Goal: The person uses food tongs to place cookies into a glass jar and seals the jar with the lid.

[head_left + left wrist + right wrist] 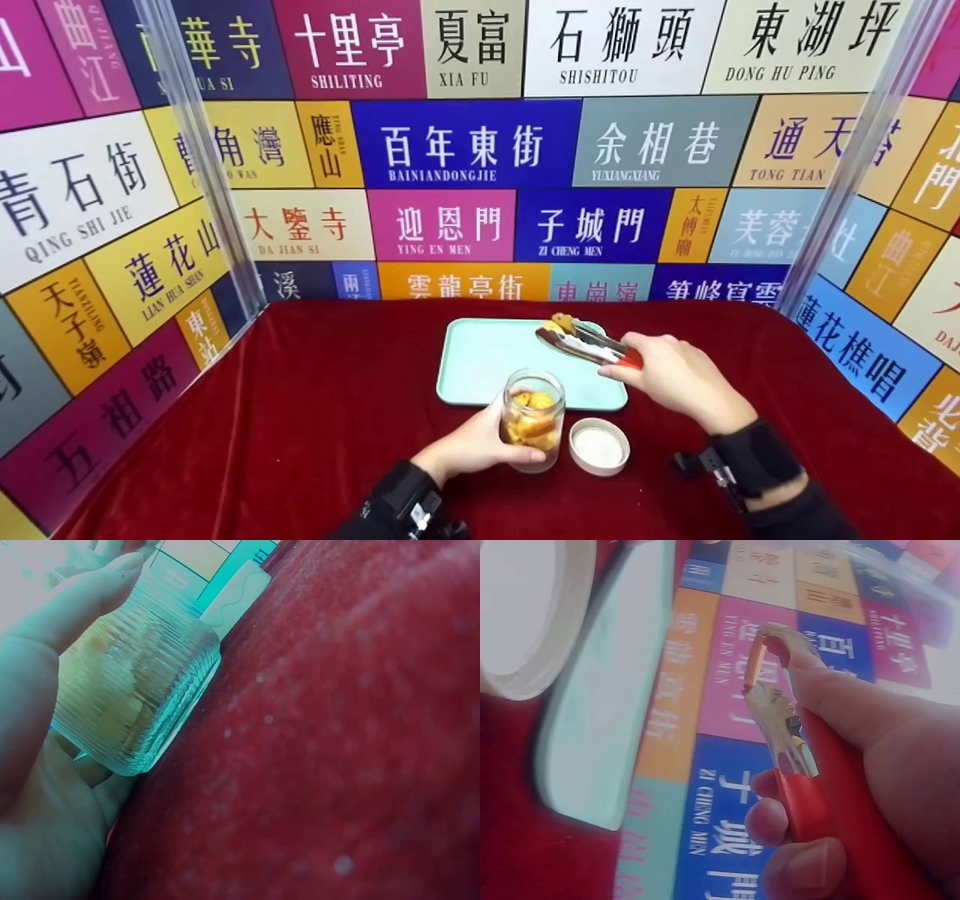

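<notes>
My left hand (476, 444) grips an uncapped clear glass jar (535, 454) partly filled with yellow-brown pieces (534, 420) that look like dried fruit slices. The left wrist view shows the thumb and fingers around its ribbed glass (142, 682). In my right hand (679, 379) are metal tongs (592, 346) with red handles (832, 802). Their tips pinch a yellow-brown slice (561, 324) above the far right part of a mint-green tray (476, 364). Right of the jar lies a round whitish lid (599, 447), its hollow side up.
Dark red cloth (315, 405) covers the table. Walls printed with colourful name signs (465, 142) stand behind and on both sides, with clear corner posts (214, 165) at left and right.
</notes>
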A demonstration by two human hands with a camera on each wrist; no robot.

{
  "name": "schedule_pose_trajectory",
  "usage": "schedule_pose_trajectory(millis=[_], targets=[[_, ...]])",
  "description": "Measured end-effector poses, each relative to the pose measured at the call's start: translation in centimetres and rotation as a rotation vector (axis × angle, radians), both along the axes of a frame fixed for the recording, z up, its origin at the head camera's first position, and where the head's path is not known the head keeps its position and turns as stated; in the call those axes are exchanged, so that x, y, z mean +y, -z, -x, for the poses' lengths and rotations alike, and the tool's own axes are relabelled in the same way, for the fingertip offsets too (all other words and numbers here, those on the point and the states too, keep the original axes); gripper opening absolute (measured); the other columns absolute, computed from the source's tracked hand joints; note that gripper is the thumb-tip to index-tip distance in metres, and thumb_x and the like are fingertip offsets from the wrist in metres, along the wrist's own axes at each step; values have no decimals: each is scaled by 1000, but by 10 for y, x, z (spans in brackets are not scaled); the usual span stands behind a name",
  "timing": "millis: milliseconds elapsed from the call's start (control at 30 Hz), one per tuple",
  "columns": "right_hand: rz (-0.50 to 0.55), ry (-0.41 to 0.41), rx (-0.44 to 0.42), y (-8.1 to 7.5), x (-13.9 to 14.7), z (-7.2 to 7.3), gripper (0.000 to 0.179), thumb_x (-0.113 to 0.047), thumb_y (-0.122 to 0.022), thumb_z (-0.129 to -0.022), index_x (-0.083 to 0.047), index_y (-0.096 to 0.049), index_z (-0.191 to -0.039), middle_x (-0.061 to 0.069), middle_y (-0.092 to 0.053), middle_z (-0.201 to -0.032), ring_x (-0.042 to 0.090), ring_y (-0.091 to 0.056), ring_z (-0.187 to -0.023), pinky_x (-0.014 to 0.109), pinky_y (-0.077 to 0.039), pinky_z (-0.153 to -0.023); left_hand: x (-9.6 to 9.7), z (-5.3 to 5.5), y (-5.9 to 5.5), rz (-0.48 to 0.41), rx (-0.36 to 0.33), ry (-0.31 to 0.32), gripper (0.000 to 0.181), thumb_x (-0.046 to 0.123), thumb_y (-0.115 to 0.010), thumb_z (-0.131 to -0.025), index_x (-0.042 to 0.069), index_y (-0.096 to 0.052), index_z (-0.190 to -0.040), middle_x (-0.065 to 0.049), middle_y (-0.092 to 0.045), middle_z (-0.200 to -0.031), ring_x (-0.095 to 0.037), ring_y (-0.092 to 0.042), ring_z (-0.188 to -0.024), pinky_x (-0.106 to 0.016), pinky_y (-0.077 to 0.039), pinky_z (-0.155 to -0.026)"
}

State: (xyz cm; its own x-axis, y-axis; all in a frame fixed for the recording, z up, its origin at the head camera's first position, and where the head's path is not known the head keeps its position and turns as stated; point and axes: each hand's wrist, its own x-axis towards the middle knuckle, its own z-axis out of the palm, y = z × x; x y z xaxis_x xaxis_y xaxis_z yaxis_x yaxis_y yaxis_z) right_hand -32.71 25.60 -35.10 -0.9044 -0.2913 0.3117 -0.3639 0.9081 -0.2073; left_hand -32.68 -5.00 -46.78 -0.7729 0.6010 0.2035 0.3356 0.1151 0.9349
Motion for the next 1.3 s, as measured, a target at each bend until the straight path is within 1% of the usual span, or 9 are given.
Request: schedule_pose_trajectory(millis=[200, 400, 600, 700, 833, 967, 1067, 1167, 1300], targets=[[5, -10, 6, -16, -2, -16, 44, -60, -78, -91, -19, -68, -100, -5, -48, -65, 16, -47, -58, 34, -35, -55, -1, -1, 0, 7, 1, -3, 88, 23, -91, -87, 17, -39, -158, 9, -64, -138, -10, -60, -129, -31, -39, -118], [-13, -29, 17, -29, 2, -26, 44, -63, -75, -92, -21, -66, -100, -5, -44, -65, 16, -46, -60, 34, -34, -57, -1, 0, 1, -5, 5, 10, 91, 22, -90, -87, 14, -37, -160, 8, -63, -139, -11, -59, -130, -32, -39, -118], [-34, -80, 0, -42, 8, -36, 58, -74, -68, -91, -21, -71, -114, -9, -63, -79, 14, -53, -69, 35, -42, -61, -1, 0, 1, -4, 4, 5, 88, 22, -90, -87, 15, -39, -158, 9, -64, -138, -10, -60, -129, -31, -40, -118], [-42, -113, -18, -46, 9, -42, 60, -78, -65, -90, -23, -71, -115, -11, -66, -83, 12, -55, -72, 35, -45, -63, -2, 0, 0, -9, -1, 4, 86, 21, -91, -87, 19, -41, -157, 9, -64, -137, -10, -60, -130, -31, -40, -118], [-55, -146, -28, -50, 7, -51, 58, -77, -66, -91, -24, -72, -115, -14, -65, -81, 11, -56, -73, 34, -46, -64, -1, 0, 0, -16, 9, 8, 86, 20, -90, -87, 21, -41, -157, 9, -64, -138, -10, -60, -130, -31, -40, -118], [-70, -180, -26, -51, 4, -57, 54, -74, -67, -92, -25, -72, -115, -16, -64, -80, 8, -56, -73, 32, -46, -64, 0, 0, 0, -18, 26, 18, 88, 18, -90, -87, 16, -39, -158, 8, -64, -138, -11, -60, -129, -31, -40, -117], [-82, -202, -28, -50, 3, -60, 52, -73, -69, -91, -27, -73, -114, -18, -62, -79, 6, -55, -71, 30, -45, -64, 0, 0, 0, -25, 24, 29, 92, 17, -89, -87, 14, -34, -161, 8, -65, -138, -11, -61, -129, -31, -40, -118], [-91, -225, -44, -50, 4, -62, 52, -73, -70, -90, -28, -74, -114, -19, -60, -76, 5, -53, -69, 28, -43, -62, 1, 0, -1, -33, 15, 34, 97, 17, -89, -87, 18, -30, -164, 9, -65, -139, -10, -60, -130, -30, -39, -119], [-96, -246, -76, -50, 4, -62, 50, -73, -70, -89, -28, -73, -110, -18, -56, -73, 4, -51, -66, 27, -41, -59, 0, -1, -2, -45, 15, 37, 97, 16, -89, -87, 21, -30, -164, 9, -64, -140, -11, -60, -131, -30, -38, -119]])
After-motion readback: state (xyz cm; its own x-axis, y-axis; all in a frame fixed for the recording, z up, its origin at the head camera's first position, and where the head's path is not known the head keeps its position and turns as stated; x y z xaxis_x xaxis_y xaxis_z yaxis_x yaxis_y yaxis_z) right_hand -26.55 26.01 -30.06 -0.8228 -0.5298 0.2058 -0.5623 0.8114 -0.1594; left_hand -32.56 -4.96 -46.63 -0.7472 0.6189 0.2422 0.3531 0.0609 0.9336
